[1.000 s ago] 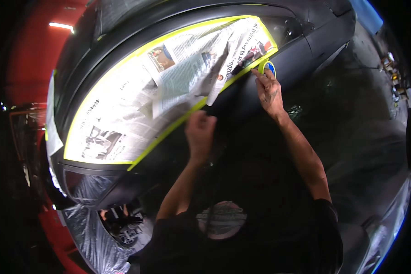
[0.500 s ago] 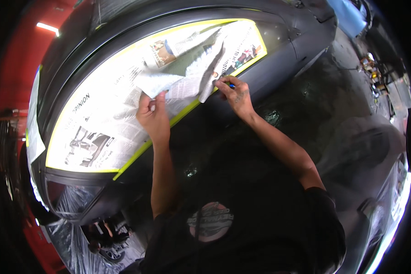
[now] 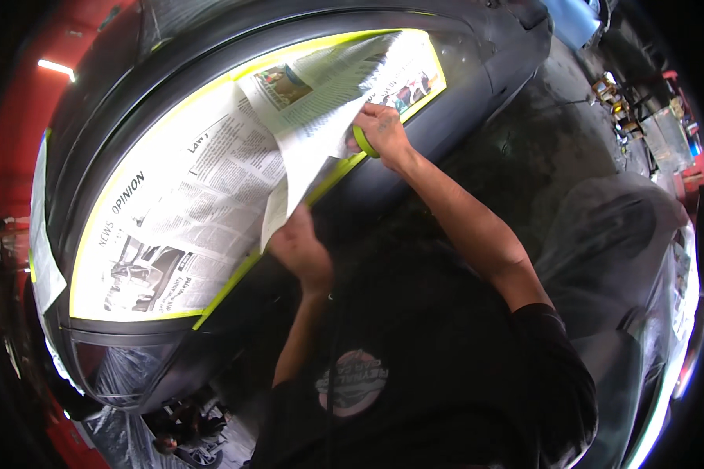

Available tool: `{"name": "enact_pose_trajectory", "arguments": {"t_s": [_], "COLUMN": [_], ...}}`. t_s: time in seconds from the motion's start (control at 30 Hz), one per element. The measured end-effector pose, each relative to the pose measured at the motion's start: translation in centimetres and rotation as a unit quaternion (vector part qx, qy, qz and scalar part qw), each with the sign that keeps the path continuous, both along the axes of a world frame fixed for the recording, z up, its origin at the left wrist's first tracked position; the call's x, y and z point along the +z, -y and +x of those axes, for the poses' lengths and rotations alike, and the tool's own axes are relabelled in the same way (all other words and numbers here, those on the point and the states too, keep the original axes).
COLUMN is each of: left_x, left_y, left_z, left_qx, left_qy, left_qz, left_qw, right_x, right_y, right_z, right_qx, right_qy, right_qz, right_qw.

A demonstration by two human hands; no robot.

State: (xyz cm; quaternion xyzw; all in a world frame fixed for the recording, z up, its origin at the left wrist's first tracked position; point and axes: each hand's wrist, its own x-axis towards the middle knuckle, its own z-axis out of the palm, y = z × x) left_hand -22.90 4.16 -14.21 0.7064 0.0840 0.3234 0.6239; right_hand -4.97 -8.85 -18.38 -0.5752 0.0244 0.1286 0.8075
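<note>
Across the car (image 3: 477, 94), some yellow tape (image 3: 228, 289) has just been covered by newspaper (image 3: 227, 180); tape roll (image 3: 365, 142) is grasped by right hand (image 3: 385, 133); left hand's (image 3: 299, 244) grip cannot be told.

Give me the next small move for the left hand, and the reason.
Probably fold the loose newspaper flap upward with the left hand: its lower corner hangs across the yellow tape strip right beside that hand, while the right hand is occupied with the tape roll.

Newspaper (image 3: 203, 172) lies on the car (image 3: 477, 74), left of plastic sheeting (image 3: 610, 234).
</note>
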Motion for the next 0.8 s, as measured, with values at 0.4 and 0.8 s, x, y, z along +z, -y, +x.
{"name": "enact_pose_trajectory", "arguments": {"t_s": [0.4, 0.8], "left_x": [-6.1, -5.0], "left_y": [4.8, 7.3], "left_z": [10.2, 11.4], "left_qx": [-0.2, -0.057], "left_qy": [-0.113, 0.001], "left_qz": [-0.269, -0.341], "left_qw": [0.935, 0.938], "right_x": [3.0, 16.3], "right_y": [11.9, 9.4], "right_z": [-3.9, 4.6], "right_qx": [-0.014, 0.054], "right_qy": [0.269, 0.68], "right_qz": [-0.273, -0.268], "right_qw": [0.924, 0.68]}}
